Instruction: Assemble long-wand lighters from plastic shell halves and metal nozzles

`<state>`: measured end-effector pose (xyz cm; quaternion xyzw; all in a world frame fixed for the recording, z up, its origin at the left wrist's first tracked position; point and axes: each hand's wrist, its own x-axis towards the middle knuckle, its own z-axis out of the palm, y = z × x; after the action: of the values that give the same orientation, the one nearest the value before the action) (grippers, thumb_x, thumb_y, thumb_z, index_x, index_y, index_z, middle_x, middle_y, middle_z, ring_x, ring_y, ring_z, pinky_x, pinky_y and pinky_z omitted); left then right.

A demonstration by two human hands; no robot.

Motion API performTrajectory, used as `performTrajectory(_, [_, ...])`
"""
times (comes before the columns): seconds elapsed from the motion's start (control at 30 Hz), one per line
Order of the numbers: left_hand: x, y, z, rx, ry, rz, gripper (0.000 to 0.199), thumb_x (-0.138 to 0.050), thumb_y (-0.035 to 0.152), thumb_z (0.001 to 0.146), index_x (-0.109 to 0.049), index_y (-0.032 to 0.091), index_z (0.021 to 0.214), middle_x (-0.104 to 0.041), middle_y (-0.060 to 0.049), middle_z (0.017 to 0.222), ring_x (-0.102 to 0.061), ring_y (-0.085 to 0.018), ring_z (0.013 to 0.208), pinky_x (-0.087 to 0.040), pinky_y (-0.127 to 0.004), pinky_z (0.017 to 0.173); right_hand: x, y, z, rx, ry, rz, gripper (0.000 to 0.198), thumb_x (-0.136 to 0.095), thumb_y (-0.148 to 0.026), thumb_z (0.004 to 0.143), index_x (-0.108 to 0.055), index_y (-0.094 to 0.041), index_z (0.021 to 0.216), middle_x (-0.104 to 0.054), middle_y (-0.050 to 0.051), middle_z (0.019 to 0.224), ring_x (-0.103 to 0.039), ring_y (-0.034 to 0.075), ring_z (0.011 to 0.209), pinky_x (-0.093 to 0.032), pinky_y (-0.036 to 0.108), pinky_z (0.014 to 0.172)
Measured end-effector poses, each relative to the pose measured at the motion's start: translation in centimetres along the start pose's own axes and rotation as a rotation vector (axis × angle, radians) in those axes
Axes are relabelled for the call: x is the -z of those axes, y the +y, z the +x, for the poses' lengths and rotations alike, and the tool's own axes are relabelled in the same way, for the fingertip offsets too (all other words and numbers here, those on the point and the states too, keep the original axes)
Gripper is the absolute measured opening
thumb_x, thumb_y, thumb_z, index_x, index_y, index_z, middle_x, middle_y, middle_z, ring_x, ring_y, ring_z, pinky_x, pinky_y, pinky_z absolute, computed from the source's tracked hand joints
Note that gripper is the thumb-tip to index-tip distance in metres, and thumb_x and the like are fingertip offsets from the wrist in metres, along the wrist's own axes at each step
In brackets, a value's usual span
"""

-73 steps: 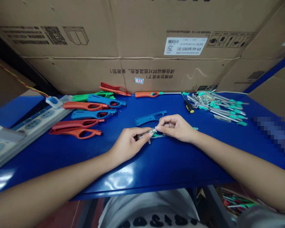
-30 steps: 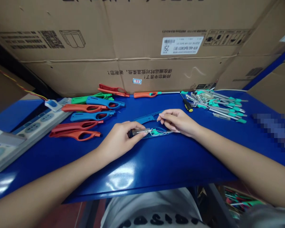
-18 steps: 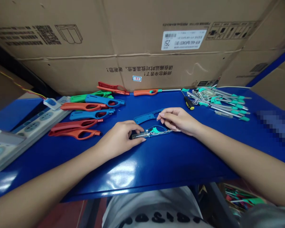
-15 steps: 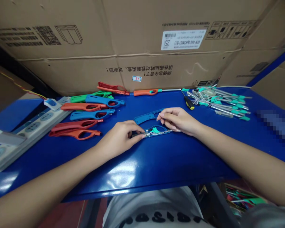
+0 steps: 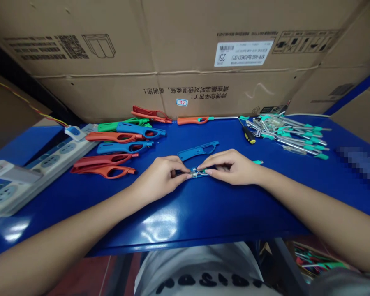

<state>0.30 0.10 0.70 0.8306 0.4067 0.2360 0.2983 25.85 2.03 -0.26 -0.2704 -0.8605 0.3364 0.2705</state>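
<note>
On the blue table, a blue lighter shell half (image 5: 191, 177) lies between my hands with metal parts and white wires inside. My left hand (image 5: 163, 174) pinches its left end, thumb and index finger on the small metal-and-clear part. From the right, my right hand (image 5: 236, 167) has its fingertips closed at the middle of the shell, by the wires and a green piece. It hides most of the shell's right side. A green tip (image 5: 258, 162) shows past that hand. Just behind, the matching blue shell half (image 5: 189, 153) lies apart from both hands.
Coloured lighter shells (image 5: 111, 172) lie at the left, beside a white power strip (image 5: 54, 164). An orange assembled lighter (image 5: 193, 120), a screwdriver (image 5: 249, 135) and a pile of metal lighter tubes (image 5: 299, 133) lie at the back. A cardboard wall (image 5: 111, 92) stands behind.
My right hand has moved from the right part of the blue shell toward its middle and lowered its fingertips onto the parts. My left hand keeps its pinch. The view has shifted slightly.
</note>
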Motion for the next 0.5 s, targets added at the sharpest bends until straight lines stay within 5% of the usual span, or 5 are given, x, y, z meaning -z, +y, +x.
performTrajectory(0.27, [0.4, -0.2, 0.3, 0.026, -0.064, -0.087, 0.008, -0.071, 0.019, 0.090, -0.077, 0.016, 0.094, -0.065, 0.000, 0.083, -0.058, -0.005, 0.049, -0.049, -0.019, 0.053, 0.2, -0.4, -0.5, 0.235, -0.101, -0.291, 0.029, -0.057, -0.022, 0.096, -0.071, -0.018, 0.121, -0.076, 0.005, 0.118, -0.072, 0.016, 0.108, -0.055, 0.025, 0.093])
performTrajectory(0.5, [0.8, -0.4, 0.3, -0.129, -0.056, 0.117, 0.011, -0.069, 0.020, 0.091, -0.079, 0.017, 0.097, -0.065, -0.002, 0.082, -0.063, -0.010, 0.066, -0.049, -0.021, 0.062, 0.0, -1.1, -0.9, 0.361, -0.132, -0.595, 0.032, -0.054, -0.023, 0.098, -0.067, -0.016, 0.127, -0.074, 0.005, 0.124, -0.073, 0.017, 0.107, -0.058, 0.026, 0.077])
